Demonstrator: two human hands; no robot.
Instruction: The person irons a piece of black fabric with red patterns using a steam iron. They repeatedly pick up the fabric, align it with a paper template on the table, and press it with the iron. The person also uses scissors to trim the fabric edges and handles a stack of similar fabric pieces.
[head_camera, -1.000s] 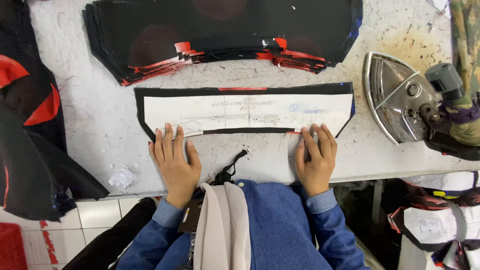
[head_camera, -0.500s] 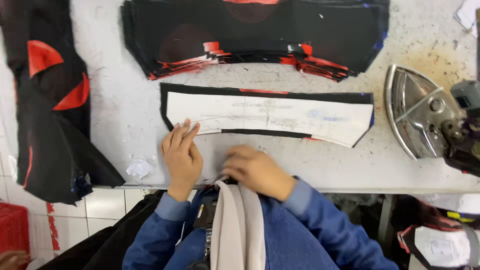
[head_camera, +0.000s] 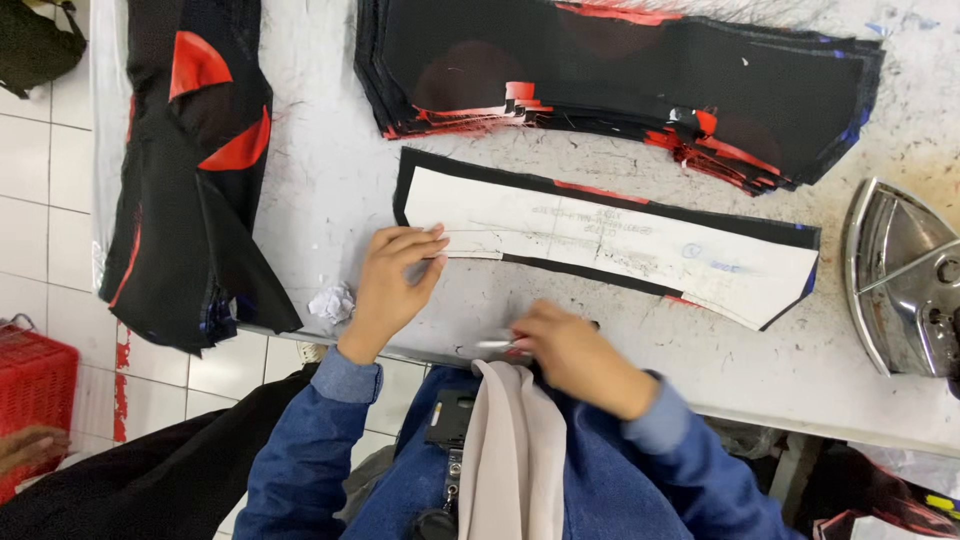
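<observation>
A long curved white paper pattern (head_camera: 600, 235) lies on a black fabric piece (head_camera: 470, 168) of the same shape, on the grey worktable (head_camera: 330, 190). My left hand (head_camera: 390, 280) rests flat by the pattern's left end, its fingertips touching the paper's lower edge and holding nothing. My right hand (head_camera: 570, 350) is at the table's near edge, close to my body. Its fingers are closed on a thin light-coloured stick (head_camera: 495, 344), perhaps chalk or a pen, that points left.
A stack of black pieces with red trim (head_camera: 620, 70) lies beyond the pattern. A black and red fabric pile (head_camera: 190, 170) hangs over the table's left end. An iron (head_camera: 900, 280) sits at the right, a crumpled paper ball (head_camera: 332, 302) near my left hand. A red basket (head_camera: 35, 390) and another person's hand (head_camera: 30, 450) are lower left.
My right hand left the pattern's right end, came back to the table's near edge and now grips a thin stick. My left hand stayed at the pattern's left end.
</observation>
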